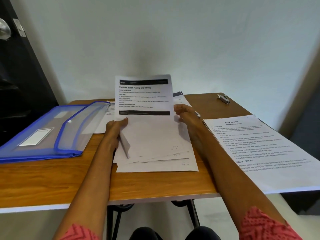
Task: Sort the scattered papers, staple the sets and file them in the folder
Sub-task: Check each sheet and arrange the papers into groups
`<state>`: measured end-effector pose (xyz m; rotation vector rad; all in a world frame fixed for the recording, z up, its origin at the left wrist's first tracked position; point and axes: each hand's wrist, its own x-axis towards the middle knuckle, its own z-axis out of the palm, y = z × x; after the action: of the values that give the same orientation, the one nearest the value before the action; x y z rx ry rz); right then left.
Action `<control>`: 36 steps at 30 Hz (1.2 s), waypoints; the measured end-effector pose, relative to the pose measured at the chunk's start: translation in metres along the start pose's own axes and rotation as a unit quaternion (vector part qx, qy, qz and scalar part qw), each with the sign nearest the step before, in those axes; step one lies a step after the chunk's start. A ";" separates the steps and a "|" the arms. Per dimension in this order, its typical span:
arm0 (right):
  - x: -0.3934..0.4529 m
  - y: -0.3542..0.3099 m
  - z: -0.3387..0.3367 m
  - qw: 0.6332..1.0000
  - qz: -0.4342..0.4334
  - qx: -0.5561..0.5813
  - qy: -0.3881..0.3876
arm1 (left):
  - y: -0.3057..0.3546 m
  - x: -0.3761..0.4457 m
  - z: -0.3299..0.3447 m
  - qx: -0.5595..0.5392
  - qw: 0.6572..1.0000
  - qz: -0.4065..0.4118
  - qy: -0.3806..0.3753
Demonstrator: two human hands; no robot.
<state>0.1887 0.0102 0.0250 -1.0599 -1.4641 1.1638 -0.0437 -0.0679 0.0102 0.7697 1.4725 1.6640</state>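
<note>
Holding a fanned stack of papers [152, 135] upright over the middle of the wooden table [52, 179]: my left hand [116, 129] pinches its left edge, thumb on the front sheet; my right hand [185, 113] grips the right edge. Blue folder [43, 132]: flat, at left. Printed sheet [263, 149]: flat, at right. Stapler [224, 99]: far right corner. More sheets [180, 97]: behind the stack.

A loose fan of white papers [152, 153] lies mid-desk, its printed top sheet [144, 96] lifted upright, between a blue translucent folder [43, 134] left and a stapler [224, 99] far right.
</note>
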 end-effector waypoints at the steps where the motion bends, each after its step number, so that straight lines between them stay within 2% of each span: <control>1: 0.000 0.003 -0.002 1.000 -0.011 0.010 0.016 | 0.001 0.001 0.000 -0.012 1.000 0.010 0.004; 4: 0.003 0.011 -0.010 0.999 -0.017 -0.022 0.023 | 0.002 0.001 -0.002 -0.042 0.999 0.016 0.015; 7: 0.005 0.011 -0.011 0.998 0.044 -0.049 -0.001 | 0.003 -0.001 -0.001 -0.053 0.998 0.018 0.015; 12: 0.008 0.015 -0.014 0.992 0.122 -0.031 0.016 | 0.002 0.000 -0.002 -0.041 0.999 -0.001 0.025; 15: 0.005 0.016 -0.016 0.992 0.105 -0.071 -0.003 | -0.001 0.001 -0.001 -0.007 0.999 -0.033 0.010; 19: 0.006 0.020 -0.019 0.991 0.070 -0.114 0.017 | -0.003 0.000 0.002 0.048 0.996 -0.069 -0.003; 31: 0.011 0.023 -0.024 0.994 0.071 -0.077 0.010 | -0.002 0.006 -0.002 0.027 0.997 -0.074 0.026; 36: 0.012 0.022 -0.024 0.992 0.108 -0.072 -0.001 | -0.001 0.004 -0.002 0.026 0.996 -0.080 0.024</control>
<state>0.2113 0.0296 0.0074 -1.3442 -1.4802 1.2224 -0.0471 -0.0652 0.0088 0.6256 1.5730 1.5389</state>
